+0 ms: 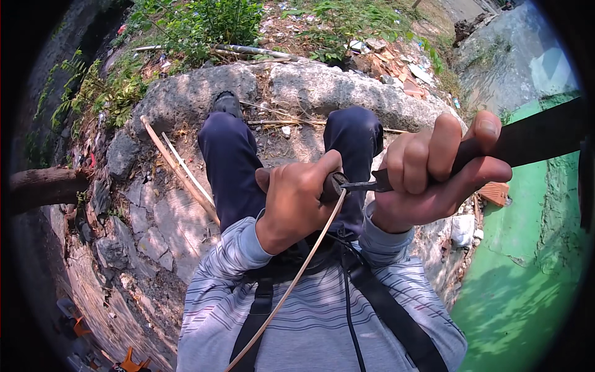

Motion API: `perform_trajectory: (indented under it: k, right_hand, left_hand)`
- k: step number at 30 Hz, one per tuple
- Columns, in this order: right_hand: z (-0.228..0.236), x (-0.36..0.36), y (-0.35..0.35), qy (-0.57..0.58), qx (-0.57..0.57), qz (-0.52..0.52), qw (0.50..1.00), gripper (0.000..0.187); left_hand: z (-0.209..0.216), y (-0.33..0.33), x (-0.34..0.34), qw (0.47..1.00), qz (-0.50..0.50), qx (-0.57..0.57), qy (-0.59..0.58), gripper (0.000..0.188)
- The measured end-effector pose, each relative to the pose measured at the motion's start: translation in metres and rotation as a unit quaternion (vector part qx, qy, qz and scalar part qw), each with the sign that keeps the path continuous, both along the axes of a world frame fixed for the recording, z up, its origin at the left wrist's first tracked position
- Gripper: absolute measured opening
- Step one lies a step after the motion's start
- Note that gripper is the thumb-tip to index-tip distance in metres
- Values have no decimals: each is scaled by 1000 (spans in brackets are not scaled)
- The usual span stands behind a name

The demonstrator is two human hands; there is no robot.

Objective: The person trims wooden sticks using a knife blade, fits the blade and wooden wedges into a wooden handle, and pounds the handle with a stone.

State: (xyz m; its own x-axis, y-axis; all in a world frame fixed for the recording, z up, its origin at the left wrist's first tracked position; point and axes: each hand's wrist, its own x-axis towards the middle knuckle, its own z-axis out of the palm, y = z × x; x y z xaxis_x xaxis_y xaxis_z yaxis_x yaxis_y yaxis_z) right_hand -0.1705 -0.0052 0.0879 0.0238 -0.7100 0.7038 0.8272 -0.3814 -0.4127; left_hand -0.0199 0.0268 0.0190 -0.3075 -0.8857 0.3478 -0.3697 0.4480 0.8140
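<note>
At frame centre, the left hand point(297, 197) has its grip wrapped round a brown handle point(330, 188); right of centre, the right hand point(416, 177) grips a dark blade point(545, 133), tang point(359, 186) at the handle's end

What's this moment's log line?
Left hand: gripping brown handle | Right hand: gripping dark blade | Metal tang, pale strip: at handle's end

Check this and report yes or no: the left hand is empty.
No, the left hand is closed around a dark brown, rounded handle.
</note>
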Motion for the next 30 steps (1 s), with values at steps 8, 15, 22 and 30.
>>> perform_trajectory:
  k: [8,15,22,30]
  right_hand:
    - [-8,-2,-1,3,28,10,1000,49]
    - [-6,-2,2,25,50,-23,998,51]
    - [-2,-5,-2,20,63,-33,997,54]
    - [0,5,-31,117,207,-98,966,66]
  left_hand:
    - [4,1,3,999,-23,16,-27,22]
    - [-5,1,-9,999,22,12,-22,19]
    - [-2,-2,-12,999,24,25,-42,20]
    - [1,-12,-7,989,-20,147,4,31]
